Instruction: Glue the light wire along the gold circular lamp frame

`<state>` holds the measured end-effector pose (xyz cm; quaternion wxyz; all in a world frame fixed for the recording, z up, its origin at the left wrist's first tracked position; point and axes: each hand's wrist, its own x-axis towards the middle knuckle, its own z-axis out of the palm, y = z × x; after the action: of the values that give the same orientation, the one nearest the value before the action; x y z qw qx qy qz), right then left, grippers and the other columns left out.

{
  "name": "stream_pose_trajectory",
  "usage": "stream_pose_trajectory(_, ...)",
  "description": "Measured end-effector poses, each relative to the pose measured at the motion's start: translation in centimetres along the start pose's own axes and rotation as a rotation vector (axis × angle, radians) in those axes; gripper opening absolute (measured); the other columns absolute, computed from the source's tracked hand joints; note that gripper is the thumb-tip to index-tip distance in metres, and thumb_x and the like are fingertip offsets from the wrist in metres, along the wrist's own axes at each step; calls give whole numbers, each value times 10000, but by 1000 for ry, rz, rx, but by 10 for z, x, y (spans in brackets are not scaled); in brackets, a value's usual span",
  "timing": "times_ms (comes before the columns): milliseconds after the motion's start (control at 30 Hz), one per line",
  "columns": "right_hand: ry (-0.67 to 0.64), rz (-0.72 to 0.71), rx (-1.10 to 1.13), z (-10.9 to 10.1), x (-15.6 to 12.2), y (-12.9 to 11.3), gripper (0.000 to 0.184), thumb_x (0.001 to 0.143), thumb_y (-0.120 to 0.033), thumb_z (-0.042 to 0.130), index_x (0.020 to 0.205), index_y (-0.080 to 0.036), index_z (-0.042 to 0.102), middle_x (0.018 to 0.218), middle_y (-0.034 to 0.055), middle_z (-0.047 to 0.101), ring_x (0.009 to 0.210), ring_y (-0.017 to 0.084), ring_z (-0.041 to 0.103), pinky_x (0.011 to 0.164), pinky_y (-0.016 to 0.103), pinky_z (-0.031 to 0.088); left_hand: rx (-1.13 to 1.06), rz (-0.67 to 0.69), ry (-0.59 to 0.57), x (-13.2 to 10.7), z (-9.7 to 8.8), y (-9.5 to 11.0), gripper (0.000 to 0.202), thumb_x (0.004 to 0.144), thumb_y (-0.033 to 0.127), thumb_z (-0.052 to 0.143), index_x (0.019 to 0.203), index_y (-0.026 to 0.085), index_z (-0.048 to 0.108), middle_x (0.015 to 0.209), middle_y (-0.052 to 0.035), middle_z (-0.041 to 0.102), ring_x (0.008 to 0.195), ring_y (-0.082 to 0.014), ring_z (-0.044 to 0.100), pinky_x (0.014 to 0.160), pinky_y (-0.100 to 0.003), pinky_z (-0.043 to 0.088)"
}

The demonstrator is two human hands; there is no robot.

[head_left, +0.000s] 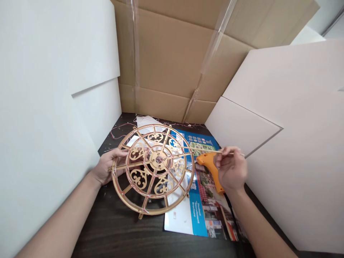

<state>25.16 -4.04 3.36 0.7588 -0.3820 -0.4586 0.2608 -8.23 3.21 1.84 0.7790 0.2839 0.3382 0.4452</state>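
My left hand [109,165] grips the left rim of a round, gold-coloured openwork wheel [160,160], its thumb on top and the other fingers partly hidden behind. The wheel is tilted towards me, with spokes, scroll ornaments and thin reddish wires running along its rings. Between the fingertips of my right hand [232,166] is a thin wooden stick [205,149]. It points left, and its far end lies over the wheel's upper right part; whether it touches there I cannot tell. An orange glue gun [209,165] lies just left of my right hand, partly covered by it.
Under the glue gun lies a printed brochure [199,215] on the dark wooden table [120,229]. White paper [147,121] and loose thin wires [118,129] lie behind the wheel. A cardboard sheet [172,53] closes off the back, with white panels on both sides.
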Motion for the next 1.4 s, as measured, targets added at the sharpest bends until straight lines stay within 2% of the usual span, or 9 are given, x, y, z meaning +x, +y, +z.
stream_pose_trajectory(233, -143, -187, -149, 2, -12, -4, 395, 991, -493, 564, 760, -179, 626, 698, 17, 519, 543, 104, 491, 464, 212, 376, 41, -14, 54, 1, 3, 0, 144, 652, 70, 586, 633, 136, 712, 675, -117, 728, 846, -305, 753, 839, -422, 638)
stream_pose_trajectory(400, -246, -336, -251, -2, -15, -4, 402, 1067, -393, 421, 789, -171, 609, 718, 25, 511, 574, 109, 485, 496, 232, 375, 62, 38, 118, 1, 4, -3, 75, 617, 57, 638, 596, 95, 700, 703, -157, 735, 763, -318, 753, 800, -439, 649)
stream_pose_trajectory(600, -373, -529, -426, -6, -19, -3, 336, 1082, -265, 365, 864, -161, 599, 732, 23, 518, 590, 104, 465, 540, 257, 366, 84, 111, 148, -4, 6, -3, 135, 512, -28, 659, 535, 102, 688, 645, -111, 729, 619, -264, 730, 639, -331, 656)
stream_pose_trajectory(833, -484, -695, -535, 0, -21, -7, 268, 1058, -212, 375, 888, -160, 575, 761, 32, 546, 674, 122, 529, 605, 268, 402, 97, 97, 160, -1, 7, -4, 84, 523, 35, 689, 563, 103, 714, 759, -143, 763, 659, -286, 741, 673, -377, 662)
stream_pose_trajectory(933, -497, -738, -555, 3, -21, -10, 279, 1060, -211, 362, 870, -156, 559, 747, 27, 535, 670, 116, 524, 602, 262, 392, 99, 116, 157, -1, 7, -4, 86, 498, 42, 712, 560, 100, 723, 757, -148, 762, 653, -287, 739, 678, -383, 663)
stream_pose_trajectory(1167, -509, -741, -584, 3, -22, -11, 291, 1071, -232, 348, 882, -158, 557, 731, 28, 531, 655, 120, 523, 597, 262, 399, 90, 138, 169, -5, 12, -3, 152, 427, -17, 684, 487, 123, 692, 637, -102, 732, 560, -245, 710, 577, -309, 645)
stream_pose_trajectory(1400, -499, -748, -555, 4, -23, -12, 314, 1075, -251, 340, 845, -163, 534, 707, 23, 514, 639, 120, 518, 587, 259, 394, 80, 145, 176, -3, 12, -3, 133, 472, -21, 675, 499, 109, 691, 625, -109, 723, 554, -250, 710, 566, -322, 645)
